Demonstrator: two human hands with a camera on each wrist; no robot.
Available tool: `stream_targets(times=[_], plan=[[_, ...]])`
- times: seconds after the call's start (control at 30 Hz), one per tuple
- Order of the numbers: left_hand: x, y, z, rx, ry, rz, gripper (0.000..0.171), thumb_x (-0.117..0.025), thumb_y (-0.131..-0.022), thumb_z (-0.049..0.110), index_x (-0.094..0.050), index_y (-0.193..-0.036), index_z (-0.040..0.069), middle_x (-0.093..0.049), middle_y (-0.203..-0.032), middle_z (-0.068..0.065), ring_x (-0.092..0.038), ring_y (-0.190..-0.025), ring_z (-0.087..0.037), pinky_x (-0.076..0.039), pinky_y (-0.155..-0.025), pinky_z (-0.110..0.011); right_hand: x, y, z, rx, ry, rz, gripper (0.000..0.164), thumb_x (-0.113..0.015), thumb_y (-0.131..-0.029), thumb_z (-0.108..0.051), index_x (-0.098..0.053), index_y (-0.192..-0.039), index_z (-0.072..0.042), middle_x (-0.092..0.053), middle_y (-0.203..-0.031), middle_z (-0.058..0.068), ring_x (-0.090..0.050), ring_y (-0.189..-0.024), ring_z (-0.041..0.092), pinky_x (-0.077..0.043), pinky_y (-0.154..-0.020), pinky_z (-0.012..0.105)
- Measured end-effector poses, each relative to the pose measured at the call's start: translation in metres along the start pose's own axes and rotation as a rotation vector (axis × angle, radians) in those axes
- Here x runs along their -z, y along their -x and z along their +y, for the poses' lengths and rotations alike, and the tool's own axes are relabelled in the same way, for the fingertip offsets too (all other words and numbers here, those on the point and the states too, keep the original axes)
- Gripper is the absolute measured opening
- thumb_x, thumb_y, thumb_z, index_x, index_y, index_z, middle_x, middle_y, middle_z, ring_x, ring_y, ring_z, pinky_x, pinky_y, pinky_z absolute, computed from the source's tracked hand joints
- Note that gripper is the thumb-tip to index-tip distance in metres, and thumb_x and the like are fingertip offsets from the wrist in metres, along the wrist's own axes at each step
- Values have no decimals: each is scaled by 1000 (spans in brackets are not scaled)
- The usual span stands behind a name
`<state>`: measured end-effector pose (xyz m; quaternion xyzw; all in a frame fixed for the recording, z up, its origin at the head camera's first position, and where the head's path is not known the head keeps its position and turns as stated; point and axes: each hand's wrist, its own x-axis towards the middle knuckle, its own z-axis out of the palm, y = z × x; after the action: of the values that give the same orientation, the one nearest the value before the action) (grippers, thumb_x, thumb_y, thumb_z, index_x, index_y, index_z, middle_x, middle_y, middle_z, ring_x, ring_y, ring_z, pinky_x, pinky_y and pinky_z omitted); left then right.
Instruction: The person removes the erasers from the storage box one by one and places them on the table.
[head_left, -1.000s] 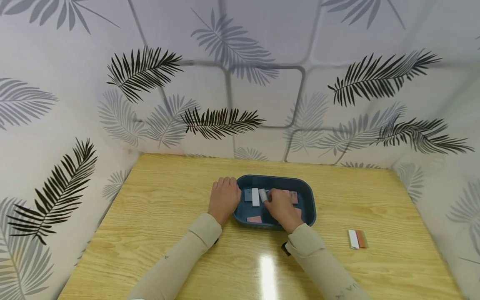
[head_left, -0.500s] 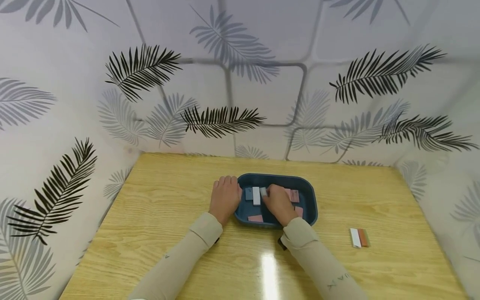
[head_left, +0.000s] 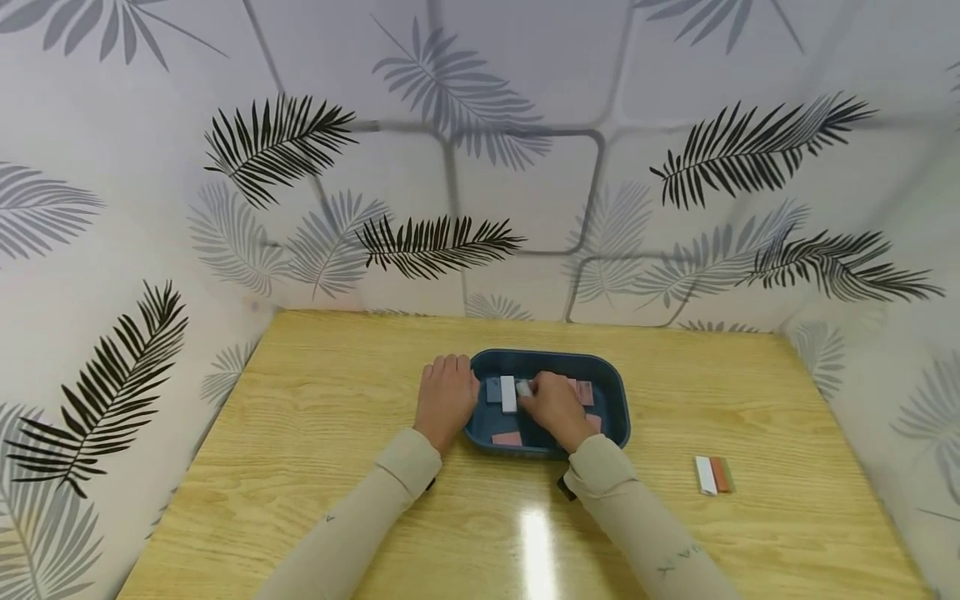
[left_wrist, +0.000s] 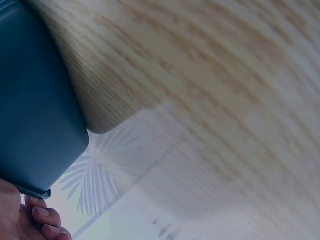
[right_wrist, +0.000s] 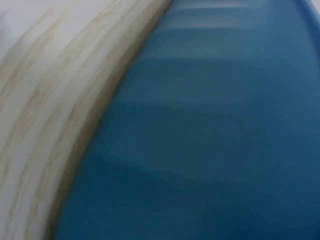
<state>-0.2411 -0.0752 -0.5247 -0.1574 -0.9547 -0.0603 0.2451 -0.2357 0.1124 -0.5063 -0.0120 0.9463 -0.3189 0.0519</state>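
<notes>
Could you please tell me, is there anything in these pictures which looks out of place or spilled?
Nothing looks spilled or broken. Slightly odd: one pink piece lies alone by the near wall of the bin. A white piece and an orange piece are outside it on the table, but neatly side by side.

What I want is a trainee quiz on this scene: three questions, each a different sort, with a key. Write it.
1. Multiple choice: Where does the left hand grip the blue tray?
A) near the middle of its far side
B) at its left end
C) at its right end

2. True or false: The orange strip lies inside the tray.

3. Fill in the blank: Over the tray's floor, a pale piece is held by the ____ hand.

Key:
1. B
2. False; it lies on the table, to the right of the tray.
3. right
</notes>
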Motion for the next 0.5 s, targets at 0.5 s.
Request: stream_targets(times=[0.5], plan=[[-3,-1,1,29,19,-71,16,-51,-92,20,-53,-88,5,-50,-78,-7,-46,-76,-24,-35,-68,-37,54,44,17,110,-57,62,31,-65,-84,-20,-61,-106,0,-62,-91,8,-58,-73,16,-49,-65,33]])
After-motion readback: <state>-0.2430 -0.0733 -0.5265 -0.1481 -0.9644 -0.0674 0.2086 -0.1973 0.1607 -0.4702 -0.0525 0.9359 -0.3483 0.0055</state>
